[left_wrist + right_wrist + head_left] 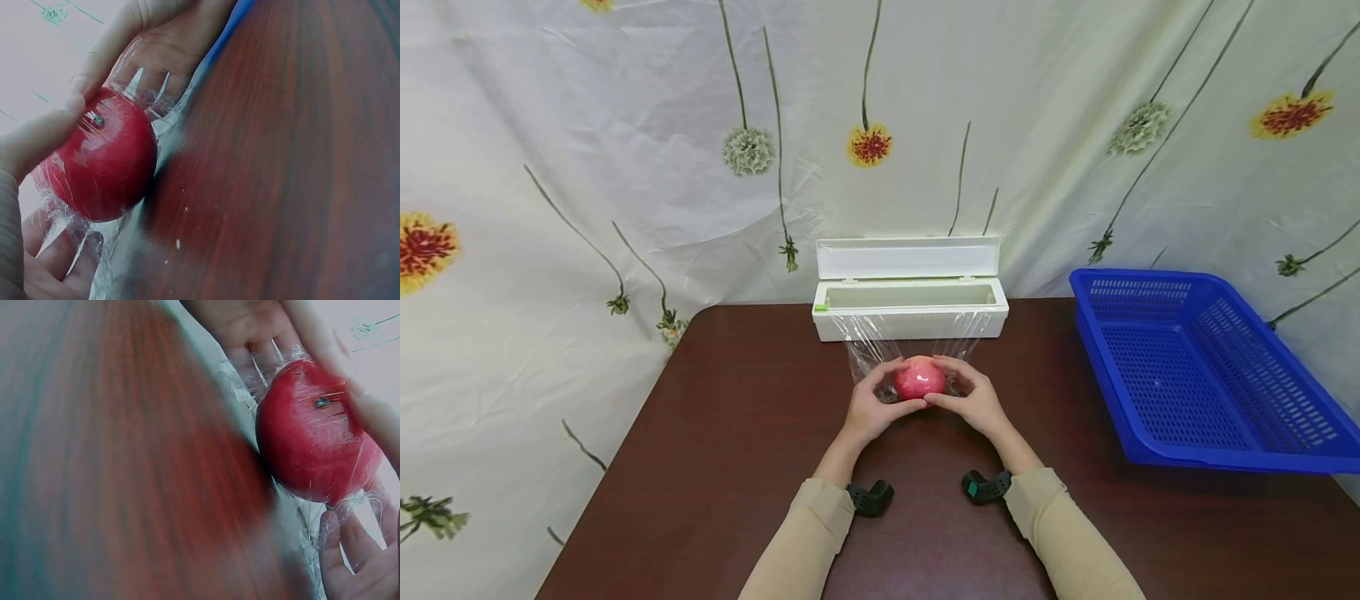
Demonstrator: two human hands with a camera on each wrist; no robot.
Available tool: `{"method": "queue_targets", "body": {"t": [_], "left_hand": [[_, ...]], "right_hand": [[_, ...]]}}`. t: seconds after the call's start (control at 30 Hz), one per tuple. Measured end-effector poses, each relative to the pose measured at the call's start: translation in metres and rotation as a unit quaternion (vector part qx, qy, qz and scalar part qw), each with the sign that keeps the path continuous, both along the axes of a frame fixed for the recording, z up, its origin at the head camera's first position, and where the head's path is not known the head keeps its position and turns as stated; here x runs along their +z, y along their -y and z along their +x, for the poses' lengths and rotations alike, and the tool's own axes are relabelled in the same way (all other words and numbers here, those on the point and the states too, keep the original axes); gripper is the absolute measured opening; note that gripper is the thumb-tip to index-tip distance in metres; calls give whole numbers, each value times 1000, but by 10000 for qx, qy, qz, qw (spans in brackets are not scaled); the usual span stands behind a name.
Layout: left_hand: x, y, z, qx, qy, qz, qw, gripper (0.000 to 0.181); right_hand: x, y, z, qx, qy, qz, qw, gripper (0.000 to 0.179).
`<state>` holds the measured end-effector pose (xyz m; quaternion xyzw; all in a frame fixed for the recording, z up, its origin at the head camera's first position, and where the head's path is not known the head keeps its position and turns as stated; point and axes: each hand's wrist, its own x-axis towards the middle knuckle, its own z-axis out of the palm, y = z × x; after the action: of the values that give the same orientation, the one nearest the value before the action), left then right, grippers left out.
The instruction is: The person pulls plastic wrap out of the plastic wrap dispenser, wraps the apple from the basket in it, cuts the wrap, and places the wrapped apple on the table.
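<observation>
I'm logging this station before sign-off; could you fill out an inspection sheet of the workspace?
Surface: dark brown wood-look tabletop.
Job's things: red fruit covered in clear film, which stretches to the white box, whose lid stands open.
Clutter: a few tiny pale specks on the tabletop, seen in the left wrist view.
Hands: left hand and right hand hold the fruit from opposite sides.
Cables: nothing seen.
Surroundings: blue basket at the right; flowered cloth behind.

Fruit point(919, 377): smooth, glossy. Around fruit: clear shiny plastic film point(862, 354). Behind fruit: smooth plastic box point(910, 283). Beneath fruit: wood-grained desk point(737, 417).
</observation>
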<state>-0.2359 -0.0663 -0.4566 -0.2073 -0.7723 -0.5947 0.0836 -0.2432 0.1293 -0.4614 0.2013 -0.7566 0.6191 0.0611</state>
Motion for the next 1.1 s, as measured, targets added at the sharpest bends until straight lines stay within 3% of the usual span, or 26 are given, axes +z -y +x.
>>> {"method": "queue_targets", "body": {"t": [0.17, 0.5, 0.77, 1.1], "left_hand": [[-3, 1, -3, -182, -150, 133, 9996, 54], [-3, 1, -5, -277, 3, 166, 9995, 52], [-1, -1, -4, -34, 213, 40, 9998, 51], [4, -2, 0, 183, 181, -156, 9995, 49]], "right_hand": [[2, 0, 1, -33, 134, -26, 9999, 51], [4, 0, 1, -138, 288, 83, 9995, 50], [7, 0, 1, -147, 490, 111, 9986, 52], [5, -1, 0, 120, 566, 253, 9980, 66]]}}
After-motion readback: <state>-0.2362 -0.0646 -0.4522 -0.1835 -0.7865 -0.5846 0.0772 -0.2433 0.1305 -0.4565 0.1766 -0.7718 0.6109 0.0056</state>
